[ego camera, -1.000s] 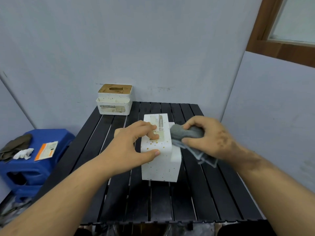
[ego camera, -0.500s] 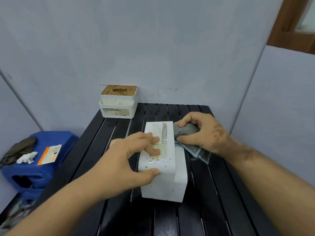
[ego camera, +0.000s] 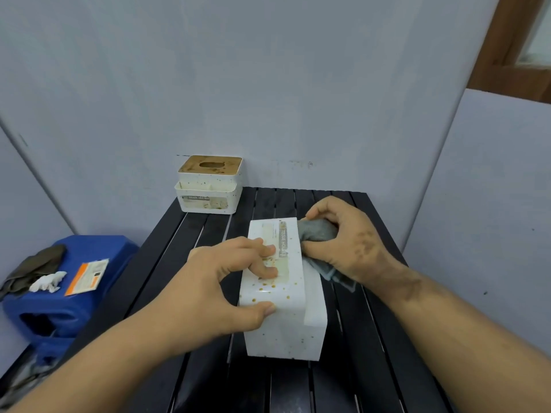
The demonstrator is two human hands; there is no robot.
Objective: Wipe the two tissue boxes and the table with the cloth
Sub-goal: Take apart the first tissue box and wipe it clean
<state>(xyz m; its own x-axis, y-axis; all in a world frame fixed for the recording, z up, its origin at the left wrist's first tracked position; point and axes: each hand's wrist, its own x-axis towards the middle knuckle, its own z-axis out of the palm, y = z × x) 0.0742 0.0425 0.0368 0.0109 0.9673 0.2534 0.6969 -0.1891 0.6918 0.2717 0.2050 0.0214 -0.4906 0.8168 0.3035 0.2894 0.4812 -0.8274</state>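
Observation:
A white speckled tissue box [ego camera: 286, 326] lies on its side in the middle of the black slatted table [ego camera: 372, 368]. My left hand [ego camera: 220, 290] grips it from the left, fingers curled on its top face and thumb on the near edge. My right hand [ego camera: 343, 239] clutches a grey cloth [ego camera: 317, 234] and presses it against the far right side of this box. A second white tissue box with a wooden lid [ego camera: 208, 186] stands upright at the table's far left corner, untouched.
A blue plastic stool [ego camera: 74, 296] stands left of the table, with a dark rag [ego camera: 32, 269], a crumpled white tissue [ego camera: 49, 281] and an orange-and-white packet [ego camera: 88, 275] on it. Grey walls close in behind and on the right.
My right hand has slid the cloth along the box's right side toward its far end. My left hand has kept its grip. The camera has leaned in closer.

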